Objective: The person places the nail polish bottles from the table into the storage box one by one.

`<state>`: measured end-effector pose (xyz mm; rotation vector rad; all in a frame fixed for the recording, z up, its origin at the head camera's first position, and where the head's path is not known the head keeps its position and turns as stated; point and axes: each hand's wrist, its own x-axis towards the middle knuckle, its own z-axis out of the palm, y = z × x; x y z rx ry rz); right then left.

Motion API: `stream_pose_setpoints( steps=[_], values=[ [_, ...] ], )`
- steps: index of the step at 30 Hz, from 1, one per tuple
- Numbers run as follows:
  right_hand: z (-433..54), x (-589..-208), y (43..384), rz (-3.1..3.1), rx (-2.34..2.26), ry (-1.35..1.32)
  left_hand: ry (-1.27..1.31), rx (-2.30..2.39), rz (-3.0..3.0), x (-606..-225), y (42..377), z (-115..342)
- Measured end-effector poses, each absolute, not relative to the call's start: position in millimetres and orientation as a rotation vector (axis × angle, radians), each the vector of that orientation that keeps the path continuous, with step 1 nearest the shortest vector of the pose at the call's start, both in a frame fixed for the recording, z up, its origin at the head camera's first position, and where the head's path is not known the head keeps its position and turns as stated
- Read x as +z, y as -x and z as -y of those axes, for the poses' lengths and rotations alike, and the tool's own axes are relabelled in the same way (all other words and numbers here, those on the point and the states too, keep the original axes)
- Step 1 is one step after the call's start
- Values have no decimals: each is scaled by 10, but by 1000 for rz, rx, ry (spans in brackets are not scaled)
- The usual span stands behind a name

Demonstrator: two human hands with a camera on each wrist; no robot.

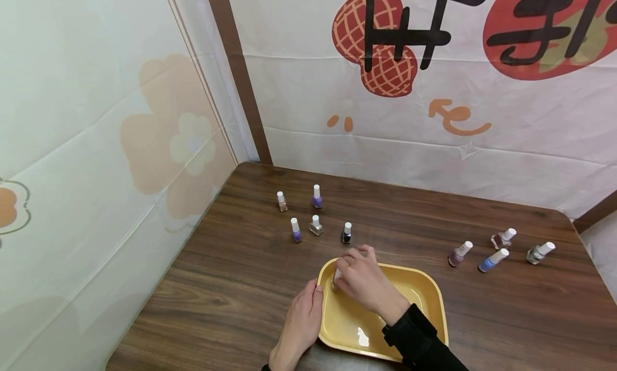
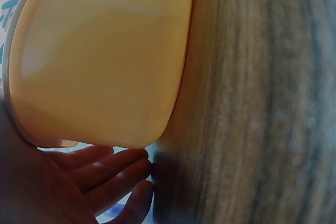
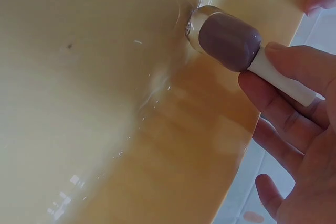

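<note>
My right hand (image 1: 365,279) reaches over the left end of the yellow tray (image 1: 346,317). Between thumb and fingers it pinches the white cap of a mauve nail polish bottle (image 3: 230,41), whose clear glass base is right at the tray's inner corner in the right wrist view. In the head view that bottle is mostly hidden behind the hand. My left hand (image 1: 303,316) rests along the tray's outer left wall, thumb close to the rim. Extended fingers (image 2: 113,177) lie by the tray's outer side in the left wrist view.
Beyond the tray, on the left, stand several nail polish bottles, among them a black one (image 1: 346,234) and a purple one (image 1: 296,233). Another cluster with a blue bottle (image 1: 493,260) stands at the right. A printed cloth (image 1: 308,146) hangs behind the wooden table (image 1: 217,285).
</note>
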<state>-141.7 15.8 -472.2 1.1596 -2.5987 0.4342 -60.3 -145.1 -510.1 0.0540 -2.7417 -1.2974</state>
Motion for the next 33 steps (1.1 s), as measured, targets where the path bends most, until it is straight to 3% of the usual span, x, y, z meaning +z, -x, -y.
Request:
stream_pose_setpoints(
  steps=[33],
  values=[
    [-62,-4750,1395,2543,363,-1097,-64,-1284,2737,-5099,617,1428]
  ],
)
